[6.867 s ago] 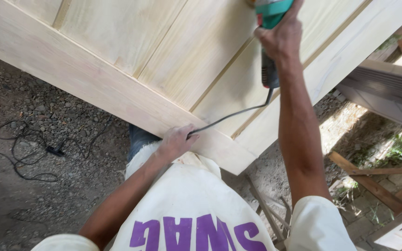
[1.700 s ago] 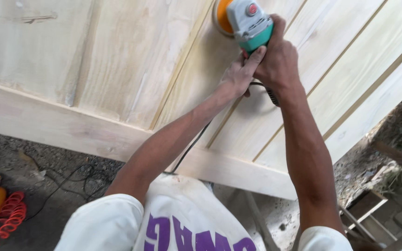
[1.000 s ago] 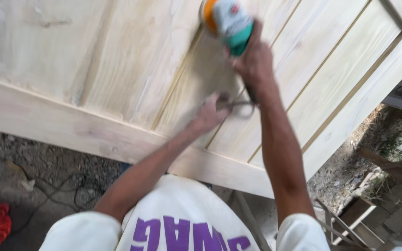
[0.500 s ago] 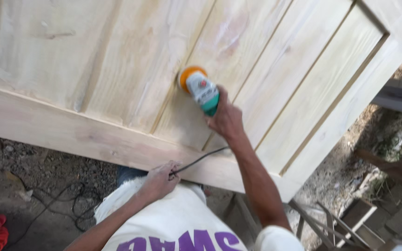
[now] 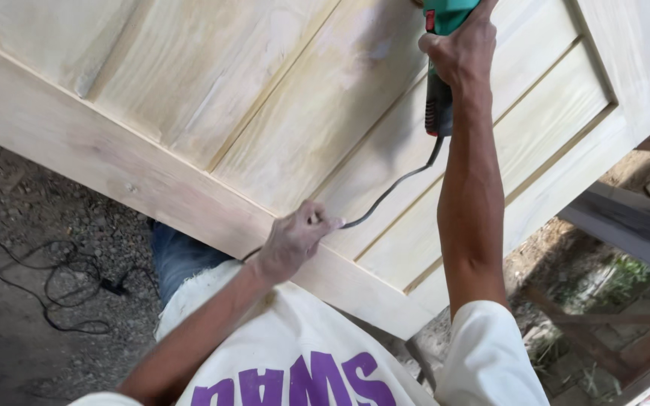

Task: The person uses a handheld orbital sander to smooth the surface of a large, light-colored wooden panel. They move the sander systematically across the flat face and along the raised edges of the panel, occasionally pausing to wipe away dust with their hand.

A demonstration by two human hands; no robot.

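Note:
A large pale wooden door with raised panels lies flat in front of me. My right hand grips a green power sander at the top of the view; its head is cut off by the frame edge. A black cord runs from the sander's handle down across the panels. My left hand is closed on that cord at the door's near rail.
Loose black cable coils on the gravel floor at the left. Dark timber beams and wooden frame pieces sit to the right beyond the door's corner.
The right hand has pushed the sander farther up the panel, out past the top edge. The left hand stays on the cord at the near rail. The view has shifted.

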